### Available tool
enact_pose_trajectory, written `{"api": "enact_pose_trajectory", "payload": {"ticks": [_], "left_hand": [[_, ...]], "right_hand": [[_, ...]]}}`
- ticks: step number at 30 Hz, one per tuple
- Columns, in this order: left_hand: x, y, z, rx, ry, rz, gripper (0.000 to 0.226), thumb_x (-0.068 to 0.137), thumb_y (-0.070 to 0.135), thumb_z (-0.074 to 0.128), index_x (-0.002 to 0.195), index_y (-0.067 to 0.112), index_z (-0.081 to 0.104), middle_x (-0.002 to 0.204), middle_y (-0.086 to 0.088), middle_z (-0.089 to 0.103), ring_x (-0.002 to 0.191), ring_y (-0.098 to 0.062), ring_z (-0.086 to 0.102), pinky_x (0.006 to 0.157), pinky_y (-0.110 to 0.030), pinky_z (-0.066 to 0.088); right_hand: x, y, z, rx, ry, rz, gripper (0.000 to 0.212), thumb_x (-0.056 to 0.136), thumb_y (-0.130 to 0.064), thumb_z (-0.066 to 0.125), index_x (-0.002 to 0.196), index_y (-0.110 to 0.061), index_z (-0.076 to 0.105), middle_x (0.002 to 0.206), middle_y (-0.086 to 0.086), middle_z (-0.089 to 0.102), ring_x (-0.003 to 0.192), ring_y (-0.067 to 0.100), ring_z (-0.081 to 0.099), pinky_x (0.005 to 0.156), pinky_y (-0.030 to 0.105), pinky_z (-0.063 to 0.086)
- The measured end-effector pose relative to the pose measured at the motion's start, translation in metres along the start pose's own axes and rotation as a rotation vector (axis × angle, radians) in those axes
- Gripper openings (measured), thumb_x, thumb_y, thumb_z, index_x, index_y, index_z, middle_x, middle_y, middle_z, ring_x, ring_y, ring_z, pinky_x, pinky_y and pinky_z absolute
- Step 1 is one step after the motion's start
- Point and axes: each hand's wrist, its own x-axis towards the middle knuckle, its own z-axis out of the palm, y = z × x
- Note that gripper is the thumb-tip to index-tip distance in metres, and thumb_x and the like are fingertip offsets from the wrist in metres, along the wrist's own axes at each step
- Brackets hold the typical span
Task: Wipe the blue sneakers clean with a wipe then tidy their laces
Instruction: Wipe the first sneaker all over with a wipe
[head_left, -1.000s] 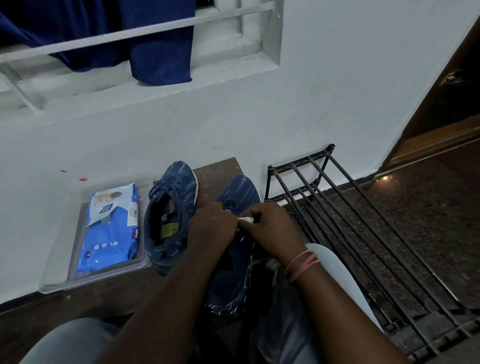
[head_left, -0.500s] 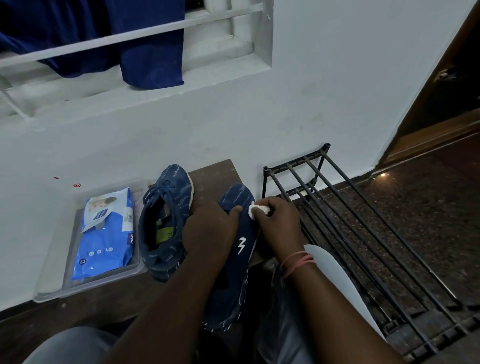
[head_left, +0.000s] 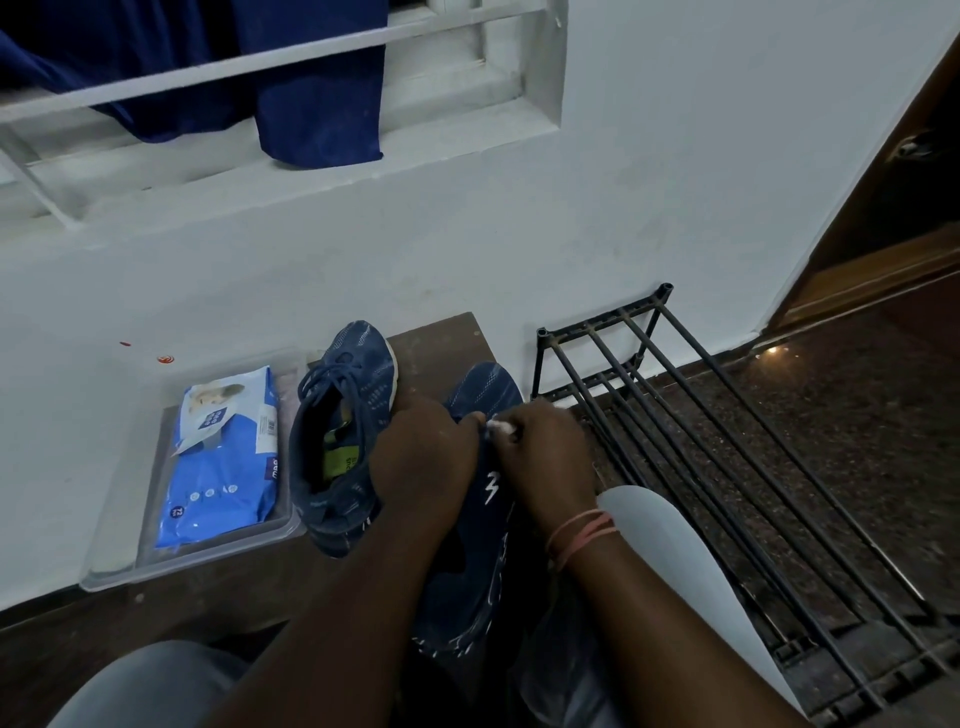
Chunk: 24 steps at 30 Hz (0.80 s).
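Two blue sneakers are in front of me. The left sneaker (head_left: 345, 431) rests on the brown bench with its laces loose and its opening facing up. The right sneaker (head_left: 480, 530) is tilted on its side over my lap, a white logo showing. My left hand (head_left: 423, 465) grips that sneaker's upper from the left. My right hand (head_left: 545, 457) pinches a small white wipe (head_left: 500, 426) against the sneaker near its toe.
A blue pack of wipes (head_left: 223, 462) lies in a clear plastic tray (head_left: 114, 566) at the bench's left. A black metal shoe rack (head_left: 727, 467) stands at the right on the dark floor. A white wall is straight ahead, with blue cloth (head_left: 317, 93) hanging over a rail.
The right hand with the wipe moved forward along the right sneaker toward the toe, then back a little. The sneaker rolled onto its side, showing the white logo.
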Motion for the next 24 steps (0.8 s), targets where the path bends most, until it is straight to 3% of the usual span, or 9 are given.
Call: {"api": "enact_pose_trajectory", "payload": {"ticks": [2,6,9,11,14,19,22,24], "left_hand": [[0.000,-0.002,0.001,0.011,0.002,0.000,0.057,0.086,0.068,0.057,0.099,0.013,0.065,0.085,-0.002,0.071,0.078,-0.027,0.070,0.058,-0.030,0.039],[0.000,0.000,0.001,0.031,-0.011,0.024,0.050,0.090,0.063,0.056,0.094,0.013,0.067,0.091,-0.007,0.072,0.084,-0.032,0.070,0.064,-0.032,0.042],[0.001,-0.002,0.004,0.032,0.005,0.032,0.053,0.090,0.063,0.056,0.097,0.012,0.067,0.090,-0.007,0.072,0.082,-0.030,0.070,0.062,-0.031,0.043],[0.003,-0.004,0.007,0.042,0.022,0.030,0.059,0.088,0.066,0.054,0.103,0.010,0.066,0.090,-0.007,0.073,0.083,-0.030,0.071,0.062,-0.031,0.042],[0.005,-0.005,0.010,0.052,0.029,0.024,0.064,0.085,0.069,0.051,0.104,0.010,0.066,0.091,-0.007,0.073,0.083,-0.031,0.072,0.062,-0.031,0.043],[0.005,-0.007,0.011,0.023,0.024,0.039,0.053,0.086,0.065,0.054,0.092,0.014,0.069,0.085,-0.005,0.072,0.078,-0.029,0.070,0.061,-0.031,0.044],[0.007,-0.008,0.014,0.056,0.036,0.049,0.059,0.086,0.068,0.050,0.095,0.014,0.070,0.086,-0.005,0.072,0.079,-0.029,0.071,0.061,-0.032,0.044],[0.008,-0.009,0.016,0.057,0.045,0.031,0.061,0.084,0.070,0.049,0.098,0.014,0.070,0.086,-0.003,0.072,0.080,-0.028,0.071,0.061,-0.031,0.042]], "right_hand": [[-0.007,-0.003,-0.001,0.005,-0.099,-0.041,0.019,0.094,-0.032,0.063,0.088,-0.026,0.079,0.080,-0.006,0.074,0.071,0.008,0.066,0.075,0.033,0.058],[0.005,0.015,-0.012,-0.177,0.155,0.105,0.020,0.091,-0.036,0.060,0.087,-0.027,0.078,0.087,-0.006,0.074,0.083,0.017,0.068,0.084,0.039,0.052],[-0.002,0.002,-0.002,-0.046,-0.029,-0.016,0.021,0.093,-0.030,0.062,0.083,-0.024,0.078,0.083,-0.005,0.072,0.074,0.013,0.067,0.080,0.038,0.055],[-0.004,0.001,-0.003,-0.049,-0.072,0.010,0.019,0.092,-0.036,0.062,0.084,-0.028,0.078,0.080,-0.009,0.073,0.075,0.010,0.067,0.084,0.038,0.053],[0.003,0.010,-0.013,-0.206,0.154,0.137,0.019,0.092,-0.038,0.060,0.089,-0.030,0.077,0.088,-0.010,0.073,0.087,0.014,0.066,0.087,0.038,0.041],[-0.006,-0.001,-0.006,0.067,-0.152,0.020,0.015,0.092,-0.032,0.067,0.085,-0.027,0.079,0.082,-0.009,0.074,0.075,0.007,0.067,0.087,0.038,0.053],[0.003,0.015,-0.015,-0.187,0.075,0.111,0.019,0.092,-0.043,0.063,0.091,-0.032,0.078,0.090,-0.011,0.074,0.088,0.011,0.067,0.091,0.038,0.041],[0.002,0.009,-0.013,-0.192,0.063,0.092,0.019,0.093,-0.037,0.061,0.089,-0.029,0.077,0.092,-0.009,0.073,0.089,0.014,0.066,0.091,0.038,0.043]]}}
